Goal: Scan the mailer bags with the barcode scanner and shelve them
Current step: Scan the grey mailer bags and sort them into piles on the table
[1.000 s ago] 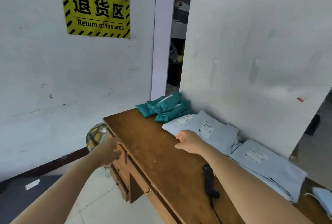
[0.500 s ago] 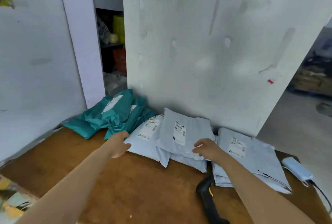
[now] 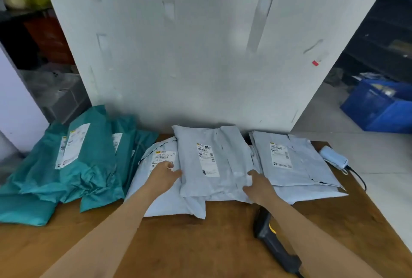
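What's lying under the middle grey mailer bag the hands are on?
Under the middle grey mailer bag lies another grey bag, its label partly showing beside the left hand. More grey plastic pokes out near the right hand. How many bags are stacked beneath is covered.

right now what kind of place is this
Probably a parcel sorting or warehouse room: labelled grey mailer bags and teal mailer bags piled on a wooden table, a barcode scanner beside them, and a blue crate on the floor.
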Motion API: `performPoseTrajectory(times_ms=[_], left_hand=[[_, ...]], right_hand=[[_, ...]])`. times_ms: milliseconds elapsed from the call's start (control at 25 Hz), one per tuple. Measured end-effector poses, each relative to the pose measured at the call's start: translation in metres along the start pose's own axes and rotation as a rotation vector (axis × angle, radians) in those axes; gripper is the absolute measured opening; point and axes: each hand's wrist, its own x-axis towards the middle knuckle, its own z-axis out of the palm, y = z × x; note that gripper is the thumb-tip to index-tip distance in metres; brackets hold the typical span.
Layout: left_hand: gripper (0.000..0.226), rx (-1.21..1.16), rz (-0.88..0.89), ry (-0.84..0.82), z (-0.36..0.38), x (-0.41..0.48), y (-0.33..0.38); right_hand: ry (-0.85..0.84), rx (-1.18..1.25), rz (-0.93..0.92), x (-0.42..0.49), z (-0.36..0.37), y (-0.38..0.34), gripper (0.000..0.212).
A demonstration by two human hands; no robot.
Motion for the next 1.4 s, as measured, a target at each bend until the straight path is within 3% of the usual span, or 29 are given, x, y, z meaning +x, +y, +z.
performPoseTrajectory(times_ms=[80, 160, 240, 440, 560, 600, 720, 880, 960, 1080, 1160, 1280, 1400], left_hand=[[0.058, -0.068, -0.069, 0.013, 0.019, 0.017, -0.002], [0.04, -0.159, -0.101, 0.063, 0.032, 0.031, 0.001], [0.023, -0.229, -0.116, 0.066, 0.04, 0.041, 0.008], [0.028, -0.302, -0.135, -0.031, 0.05, 0.048, 0.018], [0.02, -0.123, -0.053, -0.098, 0.053, 0.039, 0.014], [0.023, -0.031, 0.002, -0.1, 0.053, 0.036, 0.01], [0.028, 0.02, 0.119, -0.073, 0.053, 0.014, -0.003], [0.027, -0.446, 0.0, -0.155, 0.037, -0.03, -0.038], [0.028, -0.555, -0.099, -0.147, 0.025, -0.046, -0.074], [0.026, -0.449, -0.267, -0.13, 0.014, -0.066, -0.124], [0.035, -0.431, -0.4, -0.136, 0.016, -0.077, -0.15], [0.034, -0.508, -0.466, -0.061, 0.02, -0.088, -0.168], [0.033, -0.558, -0.428, -0.003, 0.027, -0.086, -0.172]], right_hand=[[-0.007, -0.003, 0.06, 0.014, -0.007, 0.011, 0.064], [-0.028, 0.088, 0.111, 0.028, -0.011, 0.013, 0.072], [-0.017, 0.274, 0.167, 0.044, -0.011, 0.013, 0.078], [0.024, 0.753, 0.324, 0.066, -0.002, 0.007, 0.07], [-0.015, 0.689, 0.328, 0.065, 0.004, 0.01, 0.015], [0.017, 0.606, 0.284, 0.065, 0.007, 0.014, 0.005], [0.105, 0.4, 0.129, 0.055, 0.02, 0.02, 0.019], [0.049, 0.447, 0.138, 0.019, 0.039, 0.019, 0.074], [-0.048, 0.477, 0.165, 0.0, 0.045, 0.026, 0.088], [-0.34, 0.476, 0.247, -0.034, 0.064, 0.035, 0.076], [-0.39, 0.402, 0.238, -0.05, 0.085, 0.049, 0.06], [-0.035, 0.233, 0.072, -0.061, 0.093, 0.072, 0.041], [0.265, 0.026, 0.01, -0.058, 0.072, 0.082, 0.046]])
